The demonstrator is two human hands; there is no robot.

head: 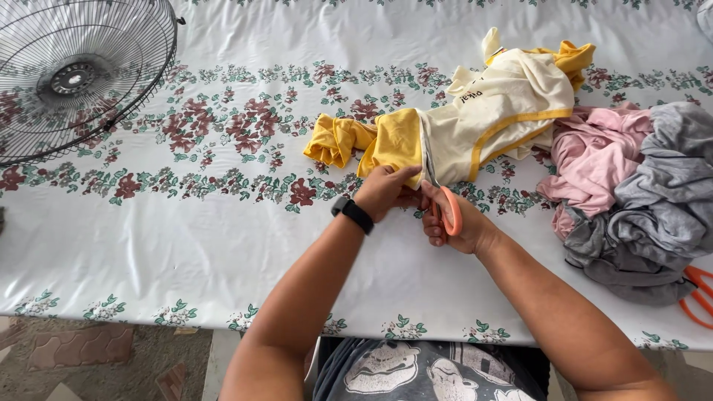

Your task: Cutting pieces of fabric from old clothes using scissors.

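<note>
Left hand (385, 191) pins yellow edge of yellow-and-cream garment (475, 119) flat on floral tablecloth (186, 223). Right hand (453, 223) grips orange-handled scissors (438, 194), blades up along seam between yellow and cream. Pink cloth (594, 156) and grey cloth (661, 208) heaped right. Second orange scissors (698, 297) at table edge. Fan guard (74, 74) far left.

Yellow-and-cream cloth garment (475, 122) lies on flower-printed plastic tablecloth (186, 245), centre. Left hand (385, 191) on its near edge; right hand (453, 219) just beside, holding orange-handled scissors (444, 200). Black wire fan guard (74, 74) far left. Pink-and-grey heap of cloth (639, 193) right; second orange scissors (698, 297) under its near side.
</note>
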